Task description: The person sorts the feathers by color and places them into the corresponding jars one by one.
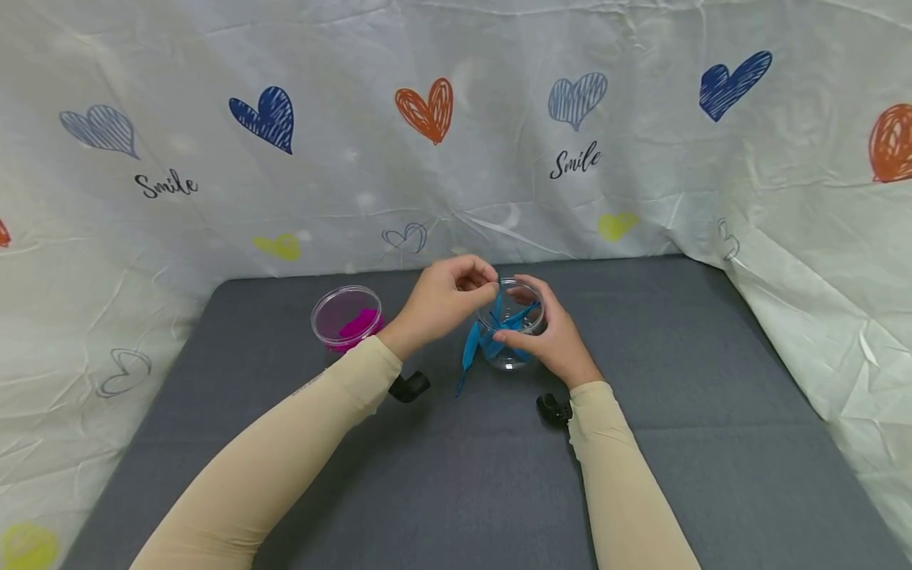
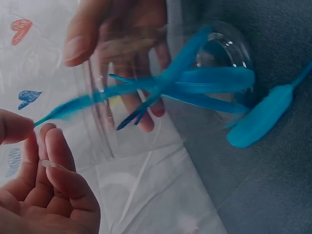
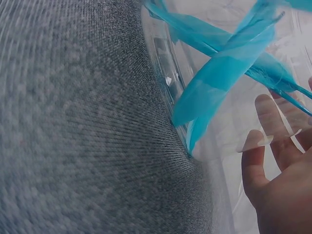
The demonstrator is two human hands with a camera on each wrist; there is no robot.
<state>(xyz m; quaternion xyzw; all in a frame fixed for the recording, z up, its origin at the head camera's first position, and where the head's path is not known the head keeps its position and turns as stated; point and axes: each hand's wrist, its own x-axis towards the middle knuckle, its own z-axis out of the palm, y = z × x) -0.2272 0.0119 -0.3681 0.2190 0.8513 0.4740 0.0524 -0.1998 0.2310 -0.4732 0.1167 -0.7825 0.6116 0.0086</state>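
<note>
My left hand (image 1: 452,297) pinches the quill of a blue feather (image 2: 75,105) between thumb and fingertip, above the mouth of a clear jar (image 1: 509,364). The vane of this feather reaches down through the jar's opening. Several more blue feathers (image 3: 214,83) lie crossed inside, seen through the clear wall. My right hand (image 1: 552,328) grips the jar from the right, with the thumb at the near side and fingers round the far side. Just left of the jar, one loose blue feather (image 2: 263,117) lies on the grey table.
A second clear jar (image 1: 347,293) with magenta contents (image 1: 359,323) stands on the grey table (image 1: 677,475), left of my left hand. A white curtain (image 1: 492,174) printed with hearts hangs behind the table's far edge and at its sides.
</note>
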